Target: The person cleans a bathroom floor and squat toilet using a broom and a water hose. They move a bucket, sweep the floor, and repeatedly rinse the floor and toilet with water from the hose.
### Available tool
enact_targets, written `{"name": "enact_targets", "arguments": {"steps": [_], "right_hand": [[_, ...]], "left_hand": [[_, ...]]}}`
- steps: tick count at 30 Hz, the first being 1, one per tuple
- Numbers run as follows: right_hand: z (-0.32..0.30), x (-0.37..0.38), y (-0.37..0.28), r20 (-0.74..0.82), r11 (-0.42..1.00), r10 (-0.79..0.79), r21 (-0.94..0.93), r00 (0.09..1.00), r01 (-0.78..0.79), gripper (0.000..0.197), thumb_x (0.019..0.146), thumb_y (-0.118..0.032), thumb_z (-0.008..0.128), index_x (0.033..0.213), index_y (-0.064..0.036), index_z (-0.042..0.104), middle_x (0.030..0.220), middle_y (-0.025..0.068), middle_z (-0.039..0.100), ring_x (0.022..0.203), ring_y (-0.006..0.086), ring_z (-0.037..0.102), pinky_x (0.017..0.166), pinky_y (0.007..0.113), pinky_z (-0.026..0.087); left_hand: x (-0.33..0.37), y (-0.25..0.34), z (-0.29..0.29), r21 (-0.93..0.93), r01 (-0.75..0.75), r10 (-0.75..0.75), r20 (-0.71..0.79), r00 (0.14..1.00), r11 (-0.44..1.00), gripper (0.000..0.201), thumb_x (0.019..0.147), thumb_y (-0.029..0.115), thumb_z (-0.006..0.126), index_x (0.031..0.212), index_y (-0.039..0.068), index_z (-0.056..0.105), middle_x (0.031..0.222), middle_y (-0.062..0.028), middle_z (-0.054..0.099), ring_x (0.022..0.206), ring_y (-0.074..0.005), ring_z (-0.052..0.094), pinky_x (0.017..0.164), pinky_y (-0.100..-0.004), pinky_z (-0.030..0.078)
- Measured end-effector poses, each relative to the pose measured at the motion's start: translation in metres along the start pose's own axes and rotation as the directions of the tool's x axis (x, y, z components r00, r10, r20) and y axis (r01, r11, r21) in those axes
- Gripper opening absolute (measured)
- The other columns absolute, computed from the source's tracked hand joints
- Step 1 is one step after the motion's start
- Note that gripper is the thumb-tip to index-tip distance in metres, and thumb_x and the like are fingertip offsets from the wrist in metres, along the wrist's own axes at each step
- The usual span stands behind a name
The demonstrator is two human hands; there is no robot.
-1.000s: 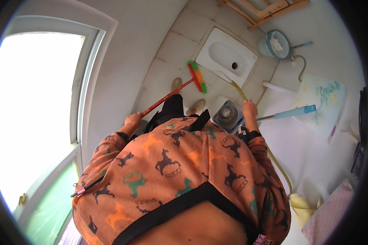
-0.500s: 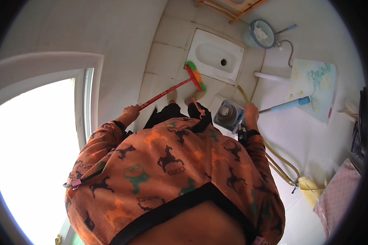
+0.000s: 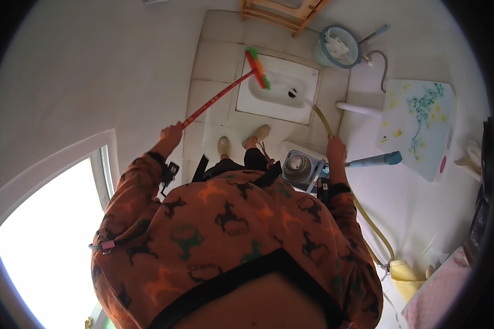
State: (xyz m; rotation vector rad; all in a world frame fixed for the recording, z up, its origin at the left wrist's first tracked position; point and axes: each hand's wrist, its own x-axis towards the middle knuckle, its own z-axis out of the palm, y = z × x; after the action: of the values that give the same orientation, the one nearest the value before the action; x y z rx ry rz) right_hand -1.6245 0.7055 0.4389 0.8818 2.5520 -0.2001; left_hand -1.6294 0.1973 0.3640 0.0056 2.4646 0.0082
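My left hand (image 3: pixel 172 135) is closed around the red handle of a long-handled broom (image 3: pixel 215 99). Its green and orange bristles are over the left side of a white squat toilet (image 3: pixel 271 109) set in the floor. In my right hand (image 3: pixel 336 149) is a yellow hose (image 3: pixel 321 117), its end pointing into the bowl beside the dark drain hole. A pale streak at the hose end looks like running water. Just beyond that hand sticks out a blue-handled tool (image 3: pixel 376 159); whether my fingers touch it is hidden.
Near my feet stands a blue-grey box with a round basket (image 3: pixel 297 166). A blue bucket (image 3: pixel 321 52) holding white stuff sits in the far corner, with a wooden rack (image 3: pixel 269 20) beside it. Along the right wall are a white pipe (image 3: pixel 359 108) and a patterned board (image 3: pixel 417 129).
The broom has moved from the toilet's near left edge forward over the basin. My right hand has brought the hose end forward over the bowl. The view has shifted, showing my feet more fully.
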Motion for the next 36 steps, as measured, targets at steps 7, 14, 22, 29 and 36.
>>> {"name": "enact_targets", "arguments": {"steps": [7, 14, 22, 29, 36], "right_hand": [[-0.027, 0.061, 0.020, -0.059, 0.998, -0.058, 0.024, 0.997, 0.060, 0.036, 0.084, -0.039, 0.034, 0.091, -0.0087, 0.052, 0.085, 0.0191, 0.058, 0.082, 0.0393, 0.053, 0.071, 0.047, 0.042], [-0.025, 0.074, 0.027, -0.084, 0.994, -0.096, 0.053, 0.992, 0.100, 0.031, 0.084, -0.036, 0.036, 0.088, -0.0085, 0.050, 0.081, 0.0192, 0.057, 0.077, 0.0392, 0.054, 0.066, 0.049, 0.041], [-0.006, 0.079, 0.039, -0.128, 0.992, -0.115, 0.038, 0.985, 0.121, 0.028, 0.085, -0.034, 0.037, 0.086, -0.0083, 0.049, 0.074, 0.0189, 0.057, 0.072, 0.0383, 0.054, 0.061, 0.049, 0.041], [-0.009, 0.076, 0.027, -0.119, 0.978, -0.144, 0.136, 0.982, 0.160, 0.029, 0.085, -0.035, 0.036, 0.087, -0.0088, 0.048, 0.076, 0.0195, 0.057, 0.073, 0.0397, 0.054, 0.063, 0.050, 0.040], [-0.027, 0.073, 0.024, -0.103, 0.985, -0.100, 0.130, 0.990, 0.113, 0.029, 0.085, -0.033, 0.036, 0.089, -0.0073, 0.047, 0.078, 0.0213, 0.056, 0.074, 0.0412, 0.052, 0.063, 0.050, 0.039]], "left_hand": [[0.084, 0.132, -0.004, 0.063, -0.138, 0.146, -0.136, 0.980, 0.988, 0.009, 0.079, 0.013, 0.044, 0.085, 0.008, 0.049, 0.075, -0.0097, 0.061, 0.068, -0.0254, 0.061, 0.055, -0.0371, 0.048], [0.110, 0.130, -0.027, 0.163, -0.177, 0.206, -0.189, 0.960, 0.971, 0.007, 0.076, 0.013, 0.048, 0.082, 0.012, 0.051, 0.073, -0.0077, 0.060, 0.066, -0.0239, 0.061, 0.051, -0.0352, 0.048], [0.106, 0.090, -0.030, 0.227, -0.145, 0.168, -0.085, 0.982, 0.963, 0.013, 0.078, 0.014, 0.043, 0.088, 0.008, 0.049, 0.078, -0.0087, 0.059, 0.072, -0.0243, 0.060, 0.057, -0.0372, 0.049], [0.155, 0.215, -0.041, 0.187, -0.217, 0.251, -0.186, 0.950, 0.958, 0.007, 0.068, 0.011, 0.053, 0.070, 0.007, 0.058, 0.075, -0.0104, 0.061, 0.070, -0.0252, 0.061, 0.054, -0.0363, 0.050], [0.108, 0.052, -0.082, 0.293, 0.062, -0.018, -0.150, 0.988, 0.954, 0.013, 0.073, 0.013, 0.050, 0.079, 0.008, 0.060, 0.083, -0.0113, 0.061, 0.077, -0.0250, 0.061, 0.060, -0.0353, 0.050]]}}
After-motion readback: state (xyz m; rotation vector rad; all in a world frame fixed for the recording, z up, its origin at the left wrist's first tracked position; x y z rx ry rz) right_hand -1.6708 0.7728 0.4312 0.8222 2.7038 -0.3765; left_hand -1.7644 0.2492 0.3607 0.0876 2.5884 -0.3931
